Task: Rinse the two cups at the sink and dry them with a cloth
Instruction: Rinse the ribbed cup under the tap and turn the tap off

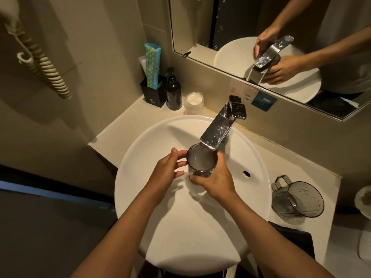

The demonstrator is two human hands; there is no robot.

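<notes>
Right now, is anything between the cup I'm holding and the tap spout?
Nothing visible is. The ribbed cup, held by the right hand with the left hand at its side, sits directly under the tap spout, mouth up.

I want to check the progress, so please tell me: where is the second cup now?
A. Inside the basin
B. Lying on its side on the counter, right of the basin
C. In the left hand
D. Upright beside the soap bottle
B: the second cup lies tipped on the counter, while both hands hold the other cup under the faucet.
</notes>
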